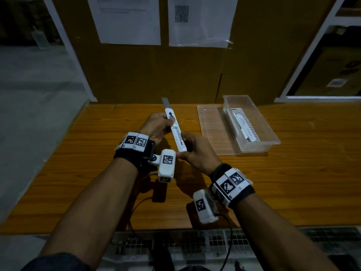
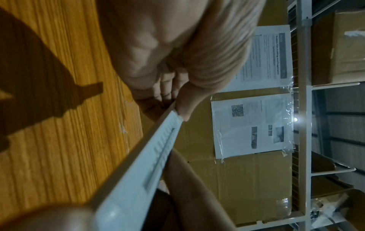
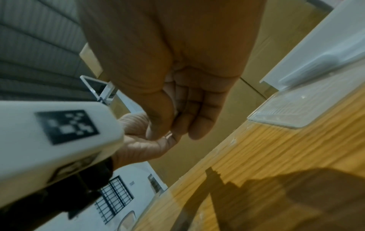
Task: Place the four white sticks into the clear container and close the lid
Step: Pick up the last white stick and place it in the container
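Observation:
Above the wooden table both hands hold one white stick, a slim white cutter with a ribbed slider track and a grey blade showing at its far tip. My left hand grips its upper part, with the thumb pressed on the track. My right hand pinches its near end between thumb and fingers. The left wrist view shows the stick running from the thumb toward the camera. The clear container stands at the right, open, with other white sticks lying inside. Its clear lid lies flat beside it.
A brown cardboard wall with two taped paper sheets stands behind the table. White shelf frames rise at the right. Cables trail from the wrist cameras over the table's near edge. The lid lies right of my right hand.

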`<state>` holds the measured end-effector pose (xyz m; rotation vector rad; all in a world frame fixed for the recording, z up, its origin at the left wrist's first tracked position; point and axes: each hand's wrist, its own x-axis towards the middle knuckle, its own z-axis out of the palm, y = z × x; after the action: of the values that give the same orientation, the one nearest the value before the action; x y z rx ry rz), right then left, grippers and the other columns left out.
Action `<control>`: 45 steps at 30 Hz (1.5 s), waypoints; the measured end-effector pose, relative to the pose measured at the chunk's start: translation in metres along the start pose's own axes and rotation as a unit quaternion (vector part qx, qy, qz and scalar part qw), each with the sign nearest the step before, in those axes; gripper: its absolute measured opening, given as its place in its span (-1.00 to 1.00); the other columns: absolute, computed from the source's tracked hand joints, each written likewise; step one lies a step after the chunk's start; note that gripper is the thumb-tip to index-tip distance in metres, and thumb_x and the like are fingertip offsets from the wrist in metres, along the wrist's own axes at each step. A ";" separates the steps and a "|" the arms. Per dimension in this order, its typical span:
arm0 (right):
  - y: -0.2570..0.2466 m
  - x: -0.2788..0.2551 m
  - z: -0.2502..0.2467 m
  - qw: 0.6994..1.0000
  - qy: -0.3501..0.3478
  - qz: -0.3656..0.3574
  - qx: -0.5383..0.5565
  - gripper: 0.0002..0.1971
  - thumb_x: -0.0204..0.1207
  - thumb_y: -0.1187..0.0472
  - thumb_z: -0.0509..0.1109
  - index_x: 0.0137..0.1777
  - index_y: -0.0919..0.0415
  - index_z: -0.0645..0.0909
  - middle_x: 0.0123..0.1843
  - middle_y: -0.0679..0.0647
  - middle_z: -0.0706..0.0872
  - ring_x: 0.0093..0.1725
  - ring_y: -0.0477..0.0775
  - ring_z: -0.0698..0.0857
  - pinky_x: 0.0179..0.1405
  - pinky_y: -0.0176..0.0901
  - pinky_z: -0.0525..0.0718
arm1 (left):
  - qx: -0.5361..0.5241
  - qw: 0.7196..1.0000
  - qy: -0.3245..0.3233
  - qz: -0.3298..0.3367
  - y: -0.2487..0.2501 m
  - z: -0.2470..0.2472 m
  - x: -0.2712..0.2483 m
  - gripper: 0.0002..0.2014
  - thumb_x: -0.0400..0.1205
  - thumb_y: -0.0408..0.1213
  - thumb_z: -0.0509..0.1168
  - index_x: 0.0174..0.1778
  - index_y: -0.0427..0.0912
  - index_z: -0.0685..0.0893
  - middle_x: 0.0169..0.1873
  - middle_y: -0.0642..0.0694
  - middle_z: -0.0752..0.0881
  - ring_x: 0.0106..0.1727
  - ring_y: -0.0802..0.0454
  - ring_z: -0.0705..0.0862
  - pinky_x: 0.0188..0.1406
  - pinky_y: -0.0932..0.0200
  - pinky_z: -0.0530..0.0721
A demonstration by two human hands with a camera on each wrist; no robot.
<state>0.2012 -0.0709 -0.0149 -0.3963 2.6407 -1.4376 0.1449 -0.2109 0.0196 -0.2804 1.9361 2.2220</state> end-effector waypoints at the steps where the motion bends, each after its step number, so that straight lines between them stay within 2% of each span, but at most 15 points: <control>1: 0.001 -0.001 -0.001 1.000 0.000 0.003 0.004 -0.30 0.42 0.29 0.56 0.56 0.15 0.40 0.37 0.14 0.68 0.26 0.04 0.67 0.13 -0.17 0.66 | 0.005 1.000 -0.006 0.002 -0.001 0.001 -0.001 -0.91 0.68 -0.56 0.15 -0.03 -0.37 0.55 -0.21 -0.17 0.62 -0.15 -0.02 0.65 -0.25 0.17 0.67; 4: 0.002 -0.004 -0.001 1.000 0.002 0.005 0.010 -0.29 0.43 0.32 0.55 0.58 0.15 0.37 0.33 0.14 0.69 0.13 -0.08 0.64 0.01 -0.29 0.60 | 0.001 1.000 -0.023 0.008 -0.004 0.000 -0.001 -0.90 0.68 -0.55 0.15 0.02 -0.35 0.54 -0.26 -0.14 0.62 -0.20 0.03 0.63 -0.27 0.20 0.66; 8: 0.001 -0.004 -0.001 1.000 0.027 0.003 0.015 -0.34 0.48 0.32 0.50 0.58 0.14 0.38 0.34 0.15 0.69 0.13 0.02 0.68 0.05 -0.12 0.70 | -0.010 1.000 -0.010 0.010 -0.008 0.001 -0.002 -0.88 0.71 -0.44 0.16 -0.13 -0.30 0.54 -0.47 -0.03 0.71 -0.38 0.11 0.69 -0.49 0.31 0.66; 10: 0.002 -0.003 -0.001 0.999 0.037 -0.003 -0.001 -0.38 0.52 0.29 0.47 0.57 0.11 0.40 0.29 0.16 0.71 0.06 0.01 0.69 -0.05 -0.18 0.69 | 0.002 1.000 0.017 0.013 -0.009 0.005 -0.003 -0.84 0.73 -0.40 0.15 -0.14 -0.33 0.54 -0.52 -0.03 0.70 -0.47 0.12 0.67 -0.63 0.37 0.59; 12: 0.003 -0.002 -0.001 0.999 0.042 -0.009 -0.014 -0.40 0.53 0.26 0.47 0.56 0.09 0.41 0.25 0.15 0.73 0.01 -0.03 0.66 -0.12 -0.22 0.65 | 0.011 0.999 0.050 0.011 -0.009 0.008 -0.002 -0.81 0.72 -0.39 0.18 0.16 -0.43 0.54 -0.30 -0.15 0.69 -0.31 0.02 0.68 -0.58 0.34 0.65; 14: 0.003 -0.002 0.000 0.999 0.043 -0.005 -0.013 -0.40 0.52 0.25 0.48 0.56 0.08 0.41 0.21 0.15 0.74 -0.03 -0.03 0.66 -0.13 -0.18 0.64 | 0.010 0.996 0.085 0.003 -0.011 0.009 0.002 -0.51 0.69 -0.40 0.23 0.55 -0.30 0.28 0.03 -0.27 0.68 -0.02 -0.13 0.73 -0.27 0.12 0.77; 16: 0.003 -0.002 0.001 0.999 0.044 0.002 -0.006 -0.38 0.50 0.23 0.50 0.55 0.08 0.42 0.16 0.15 0.75 -0.09 -0.01 0.67 -0.15 -0.15 0.66 | 0.029 0.994 0.104 0.008 -0.012 0.010 0.004 -0.39 0.68 -0.39 0.25 0.63 -0.16 0.16 0.16 -0.27 0.64 0.03 -0.15 0.71 -0.19 0.05 0.72; 20: 0.002 -0.003 0.002 0.998 0.056 0.008 0.001 -0.37 0.47 0.21 0.53 0.54 0.09 0.44 0.08 0.15 0.77 -0.14 0.03 0.69 -0.12 -0.04 0.73 | 0.047 0.993 0.101 0.032 -0.017 0.014 0.008 -0.53 0.70 -0.35 0.23 0.56 -0.22 0.37 0.03 -0.23 0.69 -0.08 -0.11 0.67 -0.33 0.15 0.63; 23: 0.002 -0.003 0.003 0.998 0.064 0.007 -0.005 -0.36 0.45 0.21 0.55 0.53 0.09 0.45 0.11 0.13 0.75 -0.09 0.02 0.70 -0.12 -0.11 0.69 | 0.054 0.994 0.093 0.034 -0.020 0.015 0.008 -0.64 0.71 -0.34 0.20 0.42 -0.37 0.51 -0.07 -0.23 0.71 -0.22 -0.04 0.65 -0.44 0.22 0.56; 25: 0.002 -0.003 0.003 0.997 0.069 0.007 -0.017 -0.34 0.43 0.20 0.56 0.54 0.10 0.45 0.15 0.13 0.75 -0.03 0.01 0.69 -0.07 -0.13 0.68 | 0.059 0.994 0.086 0.036 -0.019 0.014 0.005 -0.68 0.72 -0.35 0.20 0.30 -0.49 0.55 -0.27 -0.16 0.66 -0.35 0.03 0.59 -0.59 0.31 0.54; 27: 0.002 -0.005 0.002 0.997 0.074 0.006 -0.023 -0.33 0.43 0.22 0.56 0.55 0.06 0.44 0.15 0.12 0.75 0.00 0.01 0.69 -0.01 -0.10 0.71 | 0.051 0.995 0.080 0.043 -0.017 0.013 0.003 -0.72 0.71 -0.38 0.20 0.25 -0.51 0.56 -0.33 -0.13 0.61 -0.37 0.03 0.59 -0.64 0.35 0.56; 31: 0.004 -0.007 0.000 0.996 0.081 -0.010 -0.046 -0.36 0.47 0.23 0.53 0.55 0.03 0.42 0.08 0.09 0.74 -0.15 -0.10 0.64 -0.26 -0.34 0.62 | 0.072 0.990 0.073 0.097 -0.007 0.010 -0.002 -0.76 0.69 -0.41 0.23 0.25 -0.39 0.51 -0.20 -0.13 0.68 -0.15 -0.06 0.70 -0.23 0.11 0.74; 35: 0.001 -0.003 0.001 0.982 0.133 -0.017 -0.131 -0.48 0.51 0.08 0.48 0.46 0.08 0.51 0.17 0.09 0.65 -0.01 -0.02 0.63 -0.08 -0.15 0.64 | 0.137 0.973 0.067 0.172 0.000 0.014 -0.009 -0.74 0.67 -0.43 0.26 0.27 -0.35 0.49 -0.07 -0.19 0.69 -0.11 -0.02 0.71 -0.21 0.12 0.75; 40: -0.007 -0.003 0.006 0.954 0.190 -0.005 -0.233 -0.66 0.57 -0.03 0.38 0.22 0.16 0.62 0.02 0.06 0.59 -0.13 0.00 0.55 -0.23 -0.18 0.45 | 0.170 0.958 0.073 0.219 0.007 0.020 -0.015 -0.80 0.66 -0.39 0.27 0.18 -0.33 0.59 -0.05 -0.19 0.70 -0.02 -0.06 0.73 -0.04 0.00 0.78; 45: -0.009 -0.002 0.006 0.946 0.209 0.010 -0.247 -0.72 0.59 0.00 0.34 0.10 0.22 0.65 -0.03 0.11 0.62 -0.18 -0.01 0.47 -0.23 -0.15 0.40 | 0.193 0.950 0.058 0.241 0.008 0.023 -0.017 -0.86 0.66 -0.32 0.28 0.08 -0.24 0.67 -0.06 -0.17 0.74 0.03 -0.09 0.74 0.05 -0.15 0.76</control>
<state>0.2060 -0.0804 -0.0105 -0.1020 3.3354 -0.9086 0.1589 -0.1890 0.0351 0.1412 2.6796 2.0368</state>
